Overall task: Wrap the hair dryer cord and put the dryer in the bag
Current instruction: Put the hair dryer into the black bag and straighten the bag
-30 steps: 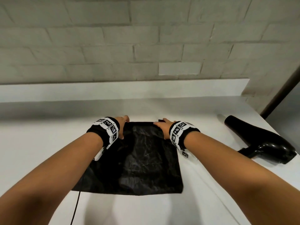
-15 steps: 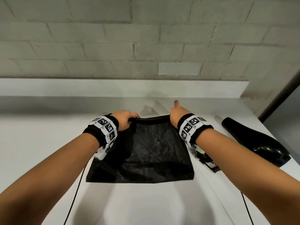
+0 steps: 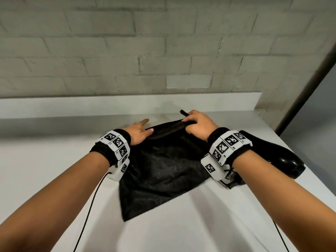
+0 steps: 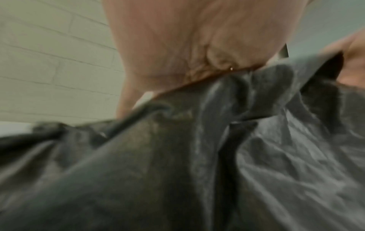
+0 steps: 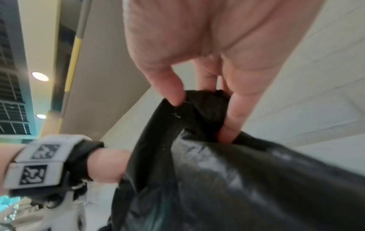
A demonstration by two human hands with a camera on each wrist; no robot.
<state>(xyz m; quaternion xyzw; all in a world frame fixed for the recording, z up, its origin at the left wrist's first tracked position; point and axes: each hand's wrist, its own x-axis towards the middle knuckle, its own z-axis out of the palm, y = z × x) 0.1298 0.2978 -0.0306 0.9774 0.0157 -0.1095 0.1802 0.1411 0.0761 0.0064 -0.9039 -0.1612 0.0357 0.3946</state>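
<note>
A flat black bag (image 3: pixel 163 170) lies skewed on the white counter, one corner pointing toward me. My right hand (image 3: pixel 197 125) grips the bag's far rim and lifts it; in the right wrist view the thumb and fingers (image 5: pixel 233 118) pinch bunched fabric (image 5: pixel 237 179). A strap end (image 3: pixel 182 112) sticks out past that hand. My left hand (image 3: pixel 141 130) lies at the rim's left end with straight fingers touching the fabric (image 4: pixel 177 171). The glossy black hair dryer (image 3: pixel 280 155) lies to the right, partly hidden behind my right wrist. Its cord is not clearly visible.
A raised white ledge (image 3: pixel 127 104) and a grey brick wall close the back. The counter's right edge (image 3: pixel 312 160) runs just past the dryer. Thin black cables (image 3: pixel 87 215) hang from both wristbands over the near counter.
The bag has swung so a corner points at me. My right hand went from a pointing finger to gripping the rim. My left hand loosened its grip and straightened.
</note>
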